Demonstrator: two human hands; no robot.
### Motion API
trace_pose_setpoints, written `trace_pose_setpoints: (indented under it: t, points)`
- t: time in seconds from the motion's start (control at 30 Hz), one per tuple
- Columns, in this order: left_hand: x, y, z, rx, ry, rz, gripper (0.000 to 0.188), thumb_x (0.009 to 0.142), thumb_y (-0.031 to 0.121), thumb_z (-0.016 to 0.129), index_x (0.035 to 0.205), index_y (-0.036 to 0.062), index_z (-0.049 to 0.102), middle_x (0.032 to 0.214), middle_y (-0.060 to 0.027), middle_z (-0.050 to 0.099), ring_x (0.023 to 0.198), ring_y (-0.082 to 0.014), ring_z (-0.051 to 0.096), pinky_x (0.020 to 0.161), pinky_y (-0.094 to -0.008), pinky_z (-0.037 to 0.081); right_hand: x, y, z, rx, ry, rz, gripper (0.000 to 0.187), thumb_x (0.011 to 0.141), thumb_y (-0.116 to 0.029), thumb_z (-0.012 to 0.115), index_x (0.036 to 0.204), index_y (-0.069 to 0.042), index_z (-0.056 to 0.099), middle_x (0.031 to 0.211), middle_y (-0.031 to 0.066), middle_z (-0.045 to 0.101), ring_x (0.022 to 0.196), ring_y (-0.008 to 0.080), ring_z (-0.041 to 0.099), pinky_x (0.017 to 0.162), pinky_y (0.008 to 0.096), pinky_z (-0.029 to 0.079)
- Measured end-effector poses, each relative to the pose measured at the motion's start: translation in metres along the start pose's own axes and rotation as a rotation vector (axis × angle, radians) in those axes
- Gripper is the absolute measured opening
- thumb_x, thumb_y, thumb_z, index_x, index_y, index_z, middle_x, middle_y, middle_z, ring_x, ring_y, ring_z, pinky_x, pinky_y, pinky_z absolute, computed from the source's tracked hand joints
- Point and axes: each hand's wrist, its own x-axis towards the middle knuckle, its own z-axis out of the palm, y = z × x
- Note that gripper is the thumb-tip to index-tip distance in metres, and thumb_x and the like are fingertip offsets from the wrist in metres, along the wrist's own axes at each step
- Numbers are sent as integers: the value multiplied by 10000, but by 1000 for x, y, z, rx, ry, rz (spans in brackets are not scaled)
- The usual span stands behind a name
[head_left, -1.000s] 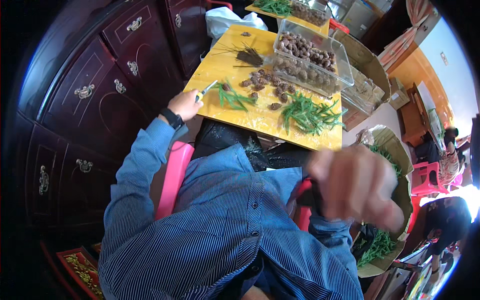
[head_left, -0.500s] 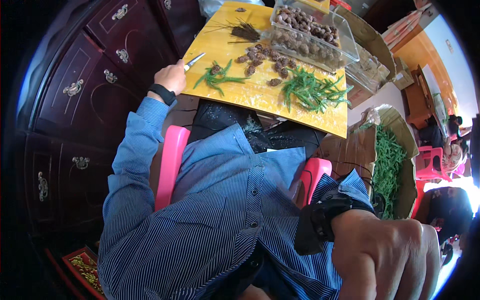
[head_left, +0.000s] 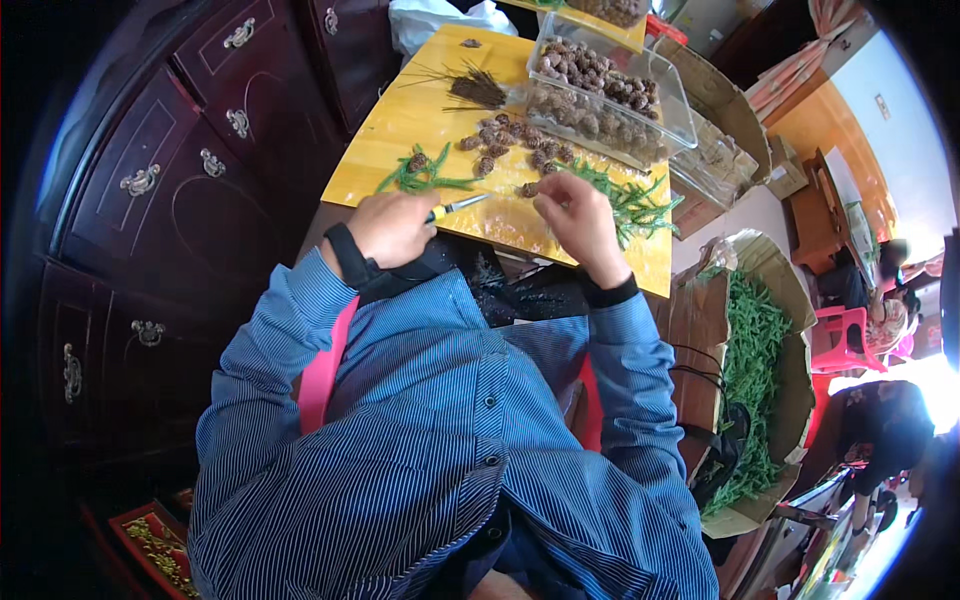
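My left hand (head_left: 392,230) is closed round a pointed metal tool (head_left: 462,205) with a yellow-and-black handle; its tip points right over the table's near edge. My right hand (head_left: 578,215) is above the table, thumb and fingers pinched together; what they hold, if anything, I cannot make out. Just left of those fingertips is a single pine cone (head_left: 529,189). A green artificial sprig (head_left: 425,178) lies beyond my left hand, with a brown cone (head_left: 418,161) on it. Beside and behind my right hand spreads a pile of green sprigs (head_left: 645,208). Several loose pine cones (head_left: 497,135) lie farther back.
On the yellow table (head_left: 395,105), a clear plastic bin (head_left: 680,105) of pine cones stands at the back right, near a bundle of thin brown stems (head_left: 478,90). A cardboard box (head_left: 800,350) of greenery is at my right. Dark cabinets (head_left: 160,225) line the left.
My right hand has moved from the lower right up over the table, its fingers now pinched. My left hand has shifted right and nearer with the tool. My view has turned slightly.
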Motion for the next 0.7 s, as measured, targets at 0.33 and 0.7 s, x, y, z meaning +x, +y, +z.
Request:
trace_pose_setpoints:
  t: [0.33, 0.7]
  points:
    - [22, 0, 38, 95, 52, 28, 271, 857, 215, 671, 1013, 3, 607, 850, -220, 686, 853, -395, 681, 745, -504, 536, 6, 16, -2, -545, 76, 199, 295, 774, -243, 733, 1032, -109, 681, 831, 131, 695, 777, 329, 691, 692, 433, 552]
    - [48, -1, 50, 173, 179, 8, 367, 833, 345, 731, 971, 14, 650, 853, -187, 688, 824, -355, 686, 727, -458, 544, 15, 37, 10, -751, 6, 15, 449, 757, -358, 759, 1132, -144, 635, 882, 137, 695, 813, 334, 694, 684, 437, 548]
